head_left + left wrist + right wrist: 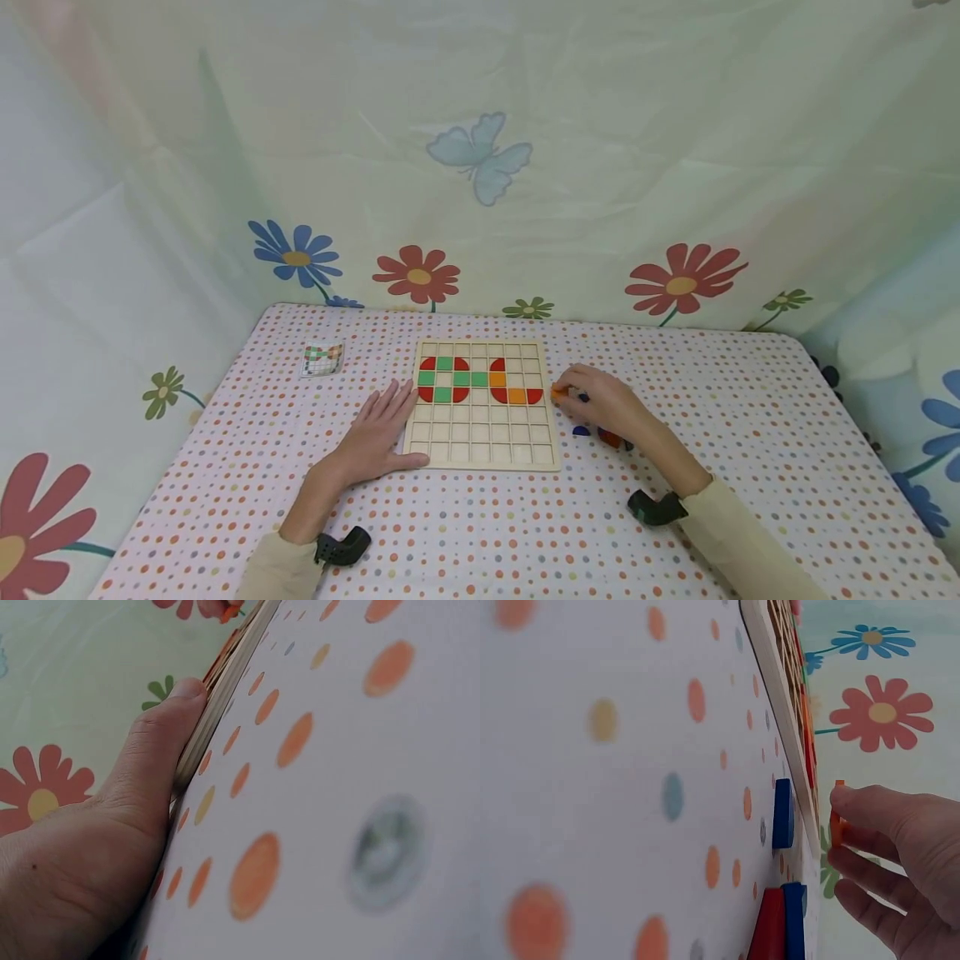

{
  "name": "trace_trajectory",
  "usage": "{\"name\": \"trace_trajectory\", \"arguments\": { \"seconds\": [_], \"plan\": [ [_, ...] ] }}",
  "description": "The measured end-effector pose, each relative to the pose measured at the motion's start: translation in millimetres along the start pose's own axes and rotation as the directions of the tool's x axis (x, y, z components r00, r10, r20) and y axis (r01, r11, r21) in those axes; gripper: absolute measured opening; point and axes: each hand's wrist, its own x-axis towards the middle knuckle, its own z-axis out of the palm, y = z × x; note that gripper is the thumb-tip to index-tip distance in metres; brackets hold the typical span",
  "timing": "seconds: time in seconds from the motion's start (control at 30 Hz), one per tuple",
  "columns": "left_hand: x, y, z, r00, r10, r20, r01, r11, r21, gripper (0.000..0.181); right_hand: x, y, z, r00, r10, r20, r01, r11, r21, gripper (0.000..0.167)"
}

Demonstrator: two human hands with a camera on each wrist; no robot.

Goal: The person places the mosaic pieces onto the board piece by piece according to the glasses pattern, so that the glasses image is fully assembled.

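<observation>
A wooden grid board (480, 433) lies on the dotted cloth, with green, red and orange pieces set in some of its squares. My right hand (603, 400) pinches a small orange tile (837, 817) between thumb and fingers, just off the board's right edge. On the board's left side my left hand (375, 437) lies flat with fingers spread, its thumb (161, 727) resting on the wooden edge. Below the right hand, blue pieces (783, 814) and a red piece (769, 926) lie on the cloth, partly hidden in the head view.
A small printed pattern card (323, 360) lies to the left of the board, slightly curled. A flowered curtain (480, 233) hangs behind the table. Dark round objects (828, 375) sit at the table's right edge.
</observation>
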Motion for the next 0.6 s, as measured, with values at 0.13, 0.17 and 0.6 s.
{"name": "trace_trajectory", "arguments": {
  "seconds": [0.13,0.17,0.6],
  "plan": [
    [-0.8,0.1,0.0,1.000,0.001,-0.002,-0.001,1.000,-0.002,0.107,10.9,-4,1,1.000,-0.021,-0.004,0.021,0.998,0.056,0.015],
    [-0.8,0.2,-0.1,1.000,0.002,-0.002,-0.002,1.000,-0.003,0.107,13.4,-5,2,1.000,-0.021,-0.001,0.021,0.998,0.062,0.015],
    [-1.0,0.7,0.3,1.000,0.009,-0.017,-0.009,1.000,0.005,0.106,46.3,-10,7,0.992,-0.045,0.120,0.044,0.999,0.009,0.012]
  ]
}}
